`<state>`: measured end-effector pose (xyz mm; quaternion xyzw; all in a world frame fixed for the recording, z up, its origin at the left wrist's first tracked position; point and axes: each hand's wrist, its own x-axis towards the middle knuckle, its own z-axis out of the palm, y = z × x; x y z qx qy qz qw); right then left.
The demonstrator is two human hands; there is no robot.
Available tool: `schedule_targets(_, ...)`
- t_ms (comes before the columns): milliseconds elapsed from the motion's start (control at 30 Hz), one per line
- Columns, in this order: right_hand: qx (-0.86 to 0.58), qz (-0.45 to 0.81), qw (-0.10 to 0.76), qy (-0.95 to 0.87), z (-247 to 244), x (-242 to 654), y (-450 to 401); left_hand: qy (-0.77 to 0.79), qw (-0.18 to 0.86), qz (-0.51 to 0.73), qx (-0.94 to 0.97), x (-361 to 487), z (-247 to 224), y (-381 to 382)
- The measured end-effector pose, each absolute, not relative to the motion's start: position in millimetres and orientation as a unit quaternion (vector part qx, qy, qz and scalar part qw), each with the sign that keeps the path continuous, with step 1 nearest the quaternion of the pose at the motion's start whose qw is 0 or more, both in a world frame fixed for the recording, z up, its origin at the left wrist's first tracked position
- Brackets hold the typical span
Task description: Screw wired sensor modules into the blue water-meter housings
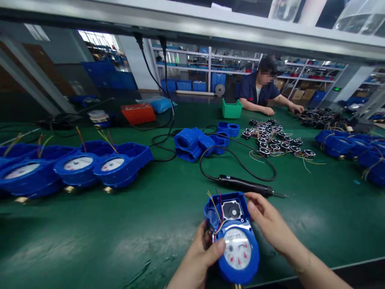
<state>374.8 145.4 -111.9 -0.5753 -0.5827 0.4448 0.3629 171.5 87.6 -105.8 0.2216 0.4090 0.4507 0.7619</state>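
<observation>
A blue water meter (pixel 254 251) with a white dial and red pointers is at the front edge of the bench, its upper compartment uncovered. Inside that compartment sits a black and white module (pixel 232 210), with yellow and red wires rising beside it. My left hand (pixel 202 251) grips the meter's left side, thumb by the dial and fingers partly hidden behind the housing. On the other side, my right hand (pixel 266 218) holds the upper right corner between thumb and fingers. Just beyond lies a black electric screwdriver (pixel 243 184), its bit pointing right.
Several blue meters (pixel 116 170) line the left, and more (pixel 345 142) stand at right. Blue housings (pixel 192 142), small wired modules (pixel 273 138) and a green bin (pixel 231 108) occupy the middle. A co-worker (pixel 258 90) sits opposite. A metal shelf beam (pixel 192 30) crosses overhead.
</observation>
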Motion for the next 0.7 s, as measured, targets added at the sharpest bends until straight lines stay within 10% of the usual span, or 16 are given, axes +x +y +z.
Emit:
schedule_targets(467, -0.58, 0.402, 0.377, -0.6, -105.2, 357.7, 128.6, 0.413, 0.743, 0.462, 0.253, 182.6, -105.8, 85.9)
schedule_targets(700, -0.463, 0.293, 0.248, -0.799, -56.1, 351.1, 138.7, 0.415, 0.705, 0.426, 0.386, 181.5, -101.5, 88.6)
